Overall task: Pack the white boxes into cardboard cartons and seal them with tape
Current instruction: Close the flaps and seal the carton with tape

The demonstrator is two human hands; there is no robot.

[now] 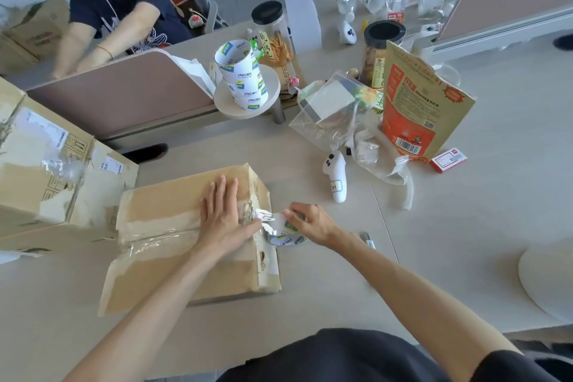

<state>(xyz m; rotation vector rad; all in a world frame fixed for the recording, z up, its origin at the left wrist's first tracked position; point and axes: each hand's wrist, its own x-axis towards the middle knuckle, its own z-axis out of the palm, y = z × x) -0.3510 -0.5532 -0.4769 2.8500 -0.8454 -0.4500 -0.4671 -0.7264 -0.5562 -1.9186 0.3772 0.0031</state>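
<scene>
One carton (161, 195) | left hand (221, 220) flat at its right edge | right hand (310, 222) just beside, seemingly pinching tape roll (286, 239)

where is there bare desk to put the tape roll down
Widest bare desk lies right of the carton, between the white controller, the marker and the round board. A strip in front of the carton is also free. Crowded behind: bags, orange pouch, jars.

Desk (465, 226) w/ carton (161, 201), controller (335, 175), red box (448, 160).
</scene>
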